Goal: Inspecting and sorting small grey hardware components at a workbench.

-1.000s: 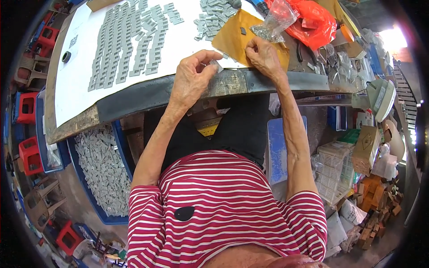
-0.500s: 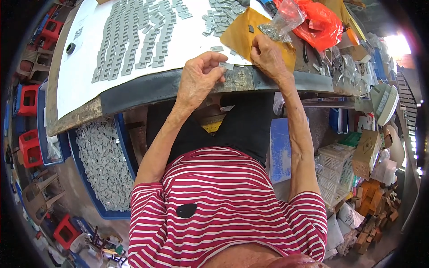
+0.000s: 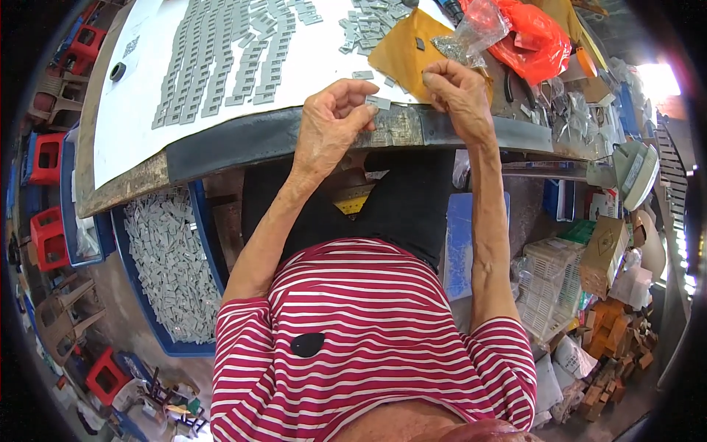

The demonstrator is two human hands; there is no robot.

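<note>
My left hand (image 3: pixel 324 132) pinches a small flat grey rectangular piece (image 3: pixel 379 102) between thumb and fingers, just above the near edge of the table. To its right, over the near part of a yellow-brown sheet (image 3: pixel 394 55), is my right hand (image 3: pixel 462 96). Its thumb and forefinger are pressed together; whatever they hold is too small to make out. A heap of tiny metal parts (image 3: pixel 448 49) lies on the sheet beyond this hand, beside a small dark piece (image 3: pixel 420 43). Another grey piece lies on the table just beyond my left fingertips.
Similar grey pieces stand in long rows (image 3: pixel 213 59) on white paper, with a loose pile (image 3: pixel 368 29) farther right. A red plastic bag (image 3: pixel 526 44) and pliers (image 3: pixel 519 87) lie at the right. Below the table, a blue bin (image 3: pixel 173 348) holds many grey pieces.
My right hand has drawn back from the heap of tiny parts and turned, its thumb and forefinger now pinched together. The grey piece stays in my left hand, slightly turned.
</note>
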